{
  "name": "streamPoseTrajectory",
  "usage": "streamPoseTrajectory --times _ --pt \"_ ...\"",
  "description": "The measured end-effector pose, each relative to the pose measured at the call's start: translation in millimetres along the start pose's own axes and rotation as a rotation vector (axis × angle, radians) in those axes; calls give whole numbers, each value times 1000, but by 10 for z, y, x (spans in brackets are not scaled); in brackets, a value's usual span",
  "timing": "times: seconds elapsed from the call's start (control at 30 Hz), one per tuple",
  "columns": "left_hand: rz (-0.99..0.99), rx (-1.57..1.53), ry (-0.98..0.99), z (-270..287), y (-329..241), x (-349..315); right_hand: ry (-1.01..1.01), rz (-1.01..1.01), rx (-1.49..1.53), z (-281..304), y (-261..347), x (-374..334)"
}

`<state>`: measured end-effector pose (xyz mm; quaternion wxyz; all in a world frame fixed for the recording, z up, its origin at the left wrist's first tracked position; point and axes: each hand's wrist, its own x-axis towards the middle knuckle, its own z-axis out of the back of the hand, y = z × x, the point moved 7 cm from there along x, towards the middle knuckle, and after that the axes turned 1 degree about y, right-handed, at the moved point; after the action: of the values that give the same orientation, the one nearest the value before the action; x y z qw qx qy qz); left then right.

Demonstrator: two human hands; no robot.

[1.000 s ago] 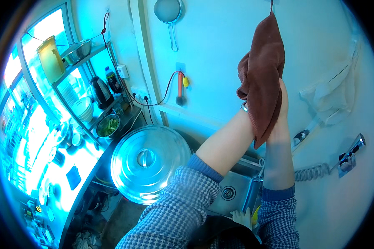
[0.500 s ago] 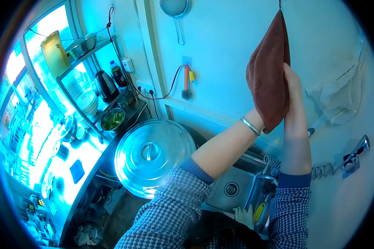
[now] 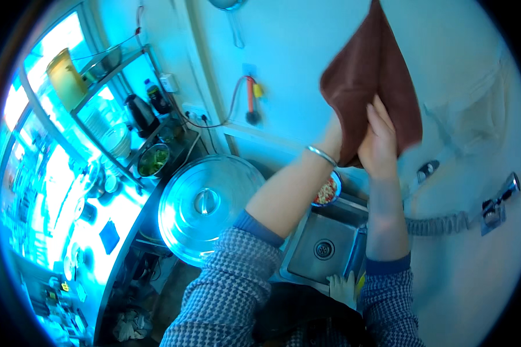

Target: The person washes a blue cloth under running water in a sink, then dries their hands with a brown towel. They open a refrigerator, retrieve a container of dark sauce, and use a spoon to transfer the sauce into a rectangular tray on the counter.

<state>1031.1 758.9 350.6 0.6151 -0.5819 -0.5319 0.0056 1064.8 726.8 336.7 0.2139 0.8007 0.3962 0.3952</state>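
A brown cloth towel (image 3: 362,69) hangs from the wall at the upper right, its top running out of view. My left hand (image 3: 332,137) goes in behind the towel's left edge; its fingers are hidden there, and a silver bangle (image 3: 322,155) circles that wrist. On the towel's front, my right hand (image 3: 380,144) is closed against the fabric, fingers together and pointing up, with cloth gathered at the palm. Both forearms reach up across the view in checked sleeves pushed back.
Below my arms sits a steel sink (image 3: 315,243) with a pale glove (image 3: 342,289) on its near edge. A bowl of mixed food (image 3: 328,191) stands behind it. Left are a large lidded pot (image 3: 208,173) and shelving with a kettle (image 3: 139,114). A coiled hose (image 3: 440,224) runs along the right wall.
My right hand has shifted left and down onto the towel's front. The towel has spread wider, and the view has moved, bringing the bowl behind the sink into sight.
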Motion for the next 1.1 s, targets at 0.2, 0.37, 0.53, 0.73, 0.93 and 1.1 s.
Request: streamPoseTrajectory --times 0.2,0.37,0.53,0.73,0.93,1.1 --pt "249 -402 -68 445 377 159 -206 132 -996 152 -109 -47" --pt "431 -681 25 420 903 92 -31 99 -267 685 -188 -543" --pt "755 -223 -113 850 980 -614 -561 -419 -340 2273 -1251 -1454" --pt "1053 218 -190 1841 740 -2556 -724 -998 -368 3373 -2636 -2395" --pt "1324 253 -905 2491 -410 -5301 -813 -1001 -130 3569 -3175 -2204" --pt "1606 365 -1050 2323 -960 -6754 -827 -1005 -132 3675 -3305 -2048"
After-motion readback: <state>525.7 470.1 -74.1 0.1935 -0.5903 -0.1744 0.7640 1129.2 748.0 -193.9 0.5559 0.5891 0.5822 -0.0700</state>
